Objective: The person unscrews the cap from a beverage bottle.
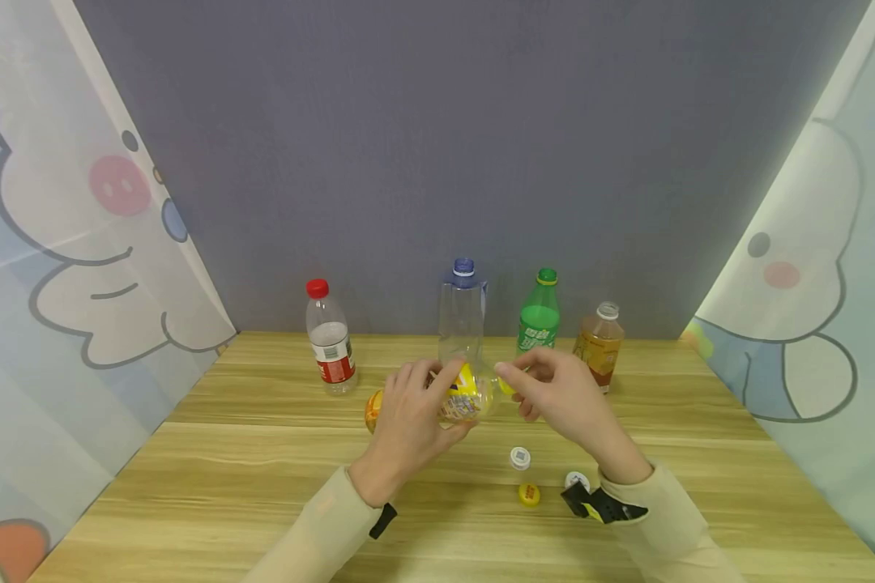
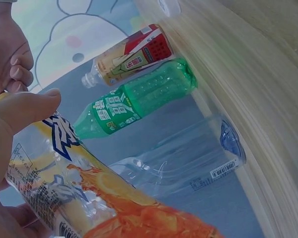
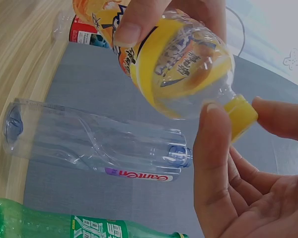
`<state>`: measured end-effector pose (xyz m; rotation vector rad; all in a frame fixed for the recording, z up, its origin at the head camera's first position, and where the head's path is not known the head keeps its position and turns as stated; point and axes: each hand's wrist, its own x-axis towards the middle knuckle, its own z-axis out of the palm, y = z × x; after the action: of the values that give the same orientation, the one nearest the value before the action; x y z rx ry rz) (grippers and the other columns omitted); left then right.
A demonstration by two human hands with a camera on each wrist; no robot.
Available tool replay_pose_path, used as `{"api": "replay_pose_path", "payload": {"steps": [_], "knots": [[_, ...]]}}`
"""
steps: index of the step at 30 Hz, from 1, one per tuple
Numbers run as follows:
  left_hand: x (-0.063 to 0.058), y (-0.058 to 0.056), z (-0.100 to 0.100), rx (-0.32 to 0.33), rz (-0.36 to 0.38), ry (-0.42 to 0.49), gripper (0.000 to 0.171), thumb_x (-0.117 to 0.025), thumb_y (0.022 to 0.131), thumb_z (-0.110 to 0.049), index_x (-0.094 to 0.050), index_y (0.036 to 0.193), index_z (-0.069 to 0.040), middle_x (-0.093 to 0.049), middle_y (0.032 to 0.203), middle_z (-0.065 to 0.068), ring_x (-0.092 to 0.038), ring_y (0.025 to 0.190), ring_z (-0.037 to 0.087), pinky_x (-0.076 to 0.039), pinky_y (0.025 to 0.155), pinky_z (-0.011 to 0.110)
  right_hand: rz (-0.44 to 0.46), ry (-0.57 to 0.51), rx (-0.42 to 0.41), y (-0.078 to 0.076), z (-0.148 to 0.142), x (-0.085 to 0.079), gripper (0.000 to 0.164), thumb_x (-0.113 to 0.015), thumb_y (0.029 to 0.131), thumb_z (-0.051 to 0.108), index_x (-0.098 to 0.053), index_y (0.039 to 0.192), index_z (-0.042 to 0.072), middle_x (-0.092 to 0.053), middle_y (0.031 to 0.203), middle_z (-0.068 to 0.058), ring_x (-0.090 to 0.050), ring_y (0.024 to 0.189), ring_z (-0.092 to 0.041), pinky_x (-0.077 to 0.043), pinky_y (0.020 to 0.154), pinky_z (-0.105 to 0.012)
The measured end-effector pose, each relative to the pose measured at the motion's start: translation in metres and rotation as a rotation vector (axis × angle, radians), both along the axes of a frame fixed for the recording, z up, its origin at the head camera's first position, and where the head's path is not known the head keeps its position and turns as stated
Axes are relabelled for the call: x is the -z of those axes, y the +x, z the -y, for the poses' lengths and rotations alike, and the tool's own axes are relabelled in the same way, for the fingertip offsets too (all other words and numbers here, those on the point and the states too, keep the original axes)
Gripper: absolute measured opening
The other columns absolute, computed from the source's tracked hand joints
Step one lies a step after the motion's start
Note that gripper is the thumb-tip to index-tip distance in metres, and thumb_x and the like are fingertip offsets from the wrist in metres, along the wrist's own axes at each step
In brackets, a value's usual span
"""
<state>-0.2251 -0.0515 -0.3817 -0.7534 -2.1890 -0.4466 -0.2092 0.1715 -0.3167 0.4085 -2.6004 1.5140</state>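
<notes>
My left hand (image 1: 411, 413) grips a clear plastic drink bottle (image 1: 467, 397) with a yellow and orange label. It is held tilted on its side above the table, neck pointing right. On its neck sits a yellow bottle cap (image 3: 243, 116), which my right hand (image 1: 565, 397) pinches between thumb and forefinger. Below the hands, a white cap (image 1: 520, 458) and another yellow cap (image 1: 529, 495) lie on the wooden table (image 1: 226, 478). A second white cap (image 1: 575, 481) is partly covered by the strap on my right wrist.
Along the back stand a red-capped bottle (image 1: 330, 340), a tall clear bottle (image 1: 462, 320) with a blue neck, a green bottle (image 1: 539, 320), and an amber drink bottle (image 1: 599, 344) whose neck looks uncapped. A grey panel (image 1: 437, 162) rises behind them. Cartoon-printed cloths (image 1: 80, 243) hang at both sides.
</notes>
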Motion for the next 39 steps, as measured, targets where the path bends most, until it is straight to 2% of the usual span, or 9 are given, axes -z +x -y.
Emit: {"api": "replay_pose_path", "payload": {"steps": [8,16,20,26,30,39], "knots": [[-0.001,0.0012,-0.0001,0.016,0.023,0.013,0.083,-0.097,0.064,-0.041,-0.059,0.134,-0.018,-0.061,0.106,0.007,-0.055,0.09,0.025,-0.044,0.075,0.039,-0.057,0.049,-0.017,0.0004,0.0,0.0006,0.033,-0.071,0.097,0.035,-0.068,0.102,0.002,-0.064,0.072,-0.005,-0.063,0.06,-0.023,-0.053,0.053,-0.033],[-0.0038,0.0024,0.0007,0.03,0.045,0.024,0.08,-0.098,0.063,-0.039,-0.059,0.131,-0.02,-0.062,0.107,0.007,-0.056,0.092,0.026,-0.045,0.077,0.04,-0.099,0.068,-0.045,0.0008,0.0002,0.0026,0.027,-0.069,0.098,0.028,-0.066,0.102,0.002,-0.061,0.072,-0.003,-0.061,0.061,-0.025,-0.052,0.052,-0.031],[-0.0048,0.0029,0.0016,0.041,0.054,0.03,0.079,-0.098,0.063,-0.037,-0.06,0.13,-0.019,-0.063,0.107,0.008,-0.056,0.092,0.027,-0.044,0.076,0.041,-0.133,0.083,-0.05,0.0006,0.0004,0.0034,0.024,-0.069,0.098,0.027,-0.066,0.101,0.003,-0.062,0.073,-0.002,-0.06,0.061,-0.02,-0.052,0.053,-0.031],[-0.0058,0.002,0.0023,0.087,0.137,0.052,0.078,-0.098,0.065,-0.037,-0.061,0.131,-0.017,-0.063,0.108,0.006,-0.057,0.095,0.024,-0.045,0.078,0.039,-0.282,0.141,-0.077,0.0002,-0.0007,0.0064,0.015,-0.074,0.095,0.021,-0.067,0.1,0.008,-0.063,0.08,0.003,-0.058,0.069,-0.012,-0.051,0.062,-0.029],[-0.0053,0.0011,0.0033,0.081,0.179,0.045,0.079,-0.097,0.066,-0.038,-0.061,0.132,-0.017,-0.063,0.109,0.005,-0.057,0.096,0.023,-0.043,0.077,0.037,-0.365,0.157,-0.119,-0.0015,-0.0012,0.009,0.014,-0.076,0.092,0.01,-0.068,0.103,0.008,-0.066,0.084,0.005,-0.061,0.074,-0.01,-0.054,0.068,-0.03],[-0.0054,0.0013,0.0037,0.05,0.217,0.02,0.078,-0.096,0.066,-0.04,-0.061,0.133,-0.019,-0.062,0.108,0.004,-0.056,0.095,0.022,-0.043,0.076,0.036,-0.424,0.223,-0.095,-0.0007,0.0002,0.0086,0.026,-0.082,0.081,0.0,-0.071,0.104,0.008,-0.072,0.095,0.002,-0.067,0.083,-0.014,-0.056,0.077,-0.039]]}}
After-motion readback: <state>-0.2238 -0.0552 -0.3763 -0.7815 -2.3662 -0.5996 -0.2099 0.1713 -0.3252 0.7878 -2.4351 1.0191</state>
